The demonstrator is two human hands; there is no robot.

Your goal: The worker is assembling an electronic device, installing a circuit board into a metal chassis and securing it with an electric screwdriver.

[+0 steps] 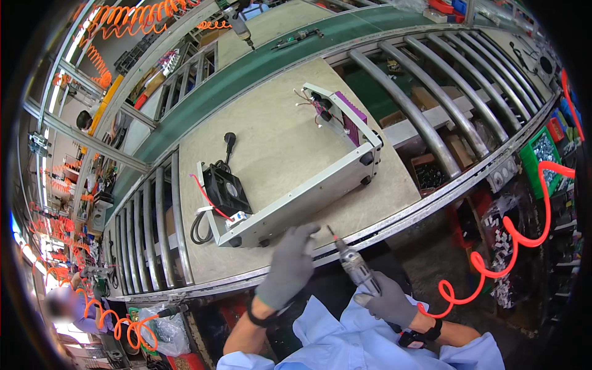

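Nearest the camera, two blue sleeves rise from the lower edge, each ending in a grey glove. On the right, the right hand [388, 302] is closed around the body of a pneumatic screwdriver [354, 265], which lies with its long axis tilted up and to the left; its thin bit points toward the near edge of the surface [271, 123] and stops just short of it. An orange coiled air hose [512, 240] loops away from this hand to the right.

Beside it, the left hand [290, 268] is loosely open with fingers bent, holding nothing, its fingertips right at the near side of a long grey metal chassis [296, 197].

That chassis lies diagonally on the beige surface, its long axis running from lower left to upper right. A black fan [227, 190] and a black coiled cable [198, 229] sit at its left end; a purple block [353, 117] with loose wires sits at its far end. Metal rollers [431, 92] flank the surface on both sides, and another screwdriver [237, 24] hangs above the far side.
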